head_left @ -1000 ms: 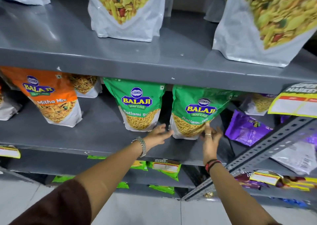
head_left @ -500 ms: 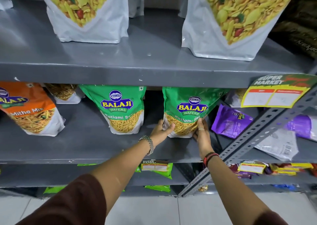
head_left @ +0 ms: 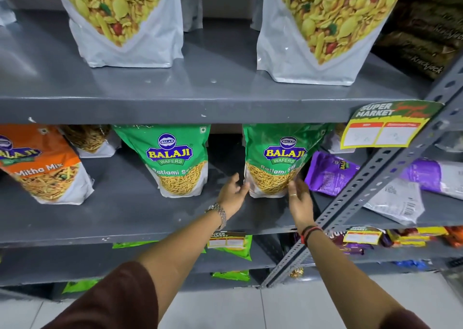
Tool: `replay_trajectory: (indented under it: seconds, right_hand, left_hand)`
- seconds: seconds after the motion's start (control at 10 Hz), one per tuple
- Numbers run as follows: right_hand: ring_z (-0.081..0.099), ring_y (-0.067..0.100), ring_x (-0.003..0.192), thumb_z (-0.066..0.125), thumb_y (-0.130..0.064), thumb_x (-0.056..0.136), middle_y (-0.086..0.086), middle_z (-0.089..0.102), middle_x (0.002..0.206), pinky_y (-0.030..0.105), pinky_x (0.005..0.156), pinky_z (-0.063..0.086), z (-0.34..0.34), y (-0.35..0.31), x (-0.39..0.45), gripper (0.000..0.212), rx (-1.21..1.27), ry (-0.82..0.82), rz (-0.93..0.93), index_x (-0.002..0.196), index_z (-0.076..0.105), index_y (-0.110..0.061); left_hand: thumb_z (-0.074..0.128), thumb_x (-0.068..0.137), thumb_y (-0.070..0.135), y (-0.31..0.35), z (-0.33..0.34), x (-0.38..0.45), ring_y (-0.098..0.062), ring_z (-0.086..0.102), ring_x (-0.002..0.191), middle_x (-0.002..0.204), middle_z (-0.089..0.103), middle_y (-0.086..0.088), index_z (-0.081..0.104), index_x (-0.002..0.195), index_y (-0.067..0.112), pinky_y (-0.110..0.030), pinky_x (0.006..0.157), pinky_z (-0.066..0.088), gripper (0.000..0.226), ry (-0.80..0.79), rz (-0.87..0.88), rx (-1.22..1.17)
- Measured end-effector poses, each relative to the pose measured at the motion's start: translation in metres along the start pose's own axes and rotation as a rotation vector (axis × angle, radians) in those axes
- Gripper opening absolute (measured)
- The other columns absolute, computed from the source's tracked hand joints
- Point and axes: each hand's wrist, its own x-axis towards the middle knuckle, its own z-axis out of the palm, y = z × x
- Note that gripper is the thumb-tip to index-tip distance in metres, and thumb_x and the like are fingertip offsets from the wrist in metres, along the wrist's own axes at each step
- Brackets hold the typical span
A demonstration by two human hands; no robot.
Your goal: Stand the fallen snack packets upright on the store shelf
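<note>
A green Balaji Ratlami Sev packet [head_left: 275, 158] stands upright on the grey middle shelf [head_left: 125, 215]. My left hand [head_left: 233, 193] is at its lower left corner, fingers apart, fingertips just touching it. My right hand [head_left: 298, 195] rests flat against its lower right corner, fingers spread. A second green packet [head_left: 175, 163] stands upright to the left, with an orange Mitha Mix packet [head_left: 47, 168] beyond it. To the right, a purple packet [head_left: 330, 175] lies fallen on the shelf.
A slanted perforated metal brace [head_left: 363, 190] crosses in front of the shelf's right part. Behind it lie a purple-and-white packet [head_left: 431, 178] and a white packet with a barcode [head_left: 398, 203]. A price tag [head_left: 385, 128] hangs from the upper shelf, which carries two large white pouches [head_left: 125, 27].
The right green packet leaned a second ago and now stands straight. Both hands have slid to its lower corners and loosened, fingers spreading.
</note>
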Motion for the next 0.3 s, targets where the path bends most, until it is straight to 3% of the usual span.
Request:
replay_trajectory:
  seconds: [0.1,0.2,0.3]
  right_hand:
    - [0.057,0.026,0.111,0.048,-0.027,0.094,0.011,0.06,0.118,0.03,0.091,0.044,-0.003,-0.003,-0.04,0.028,-0.079,0.101,-0.324,0.119,0.052,-0.017]
    - [0.053,0.014,0.111,0.048,-0.025,0.093,-0.007,0.054,0.112,0.024,0.094,0.041,-0.002,-0.035,-0.077,0.023,-0.157,0.115,-0.665,0.114,0.052,-0.019]
    - [0.046,0.007,0.117,0.05,-0.019,0.09,-0.009,0.05,0.117,0.026,0.102,0.037,-0.004,-0.084,-0.106,0.025,-0.117,0.223,-1.069,0.115,0.052,-0.013]
  left_hand:
    - [0.046,0.093,0.018,0.003,-0.025,-0.035,-0.022,0.059,0.116,0.131,0.059,-0.005,0.05,0.128,0.011,-0.024,0.093,0.044,0.036,0.205,0.34,0.197]
    - [0.046,0.09,0.017,0.026,-0.063,-0.073,-0.017,0.062,0.093,0.109,0.068,0.002,0.062,0.111,0.021,-0.028,0.081,0.043,0.026,0.466,0.683,0.483]
    - [0.05,0.086,0.018,0.062,-0.096,-0.109,-0.01,0.053,0.087,0.102,0.068,0.009,0.06,0.101,0.031,-0.022,0.078,0.028,0.023,0.712,0.979,0.553]
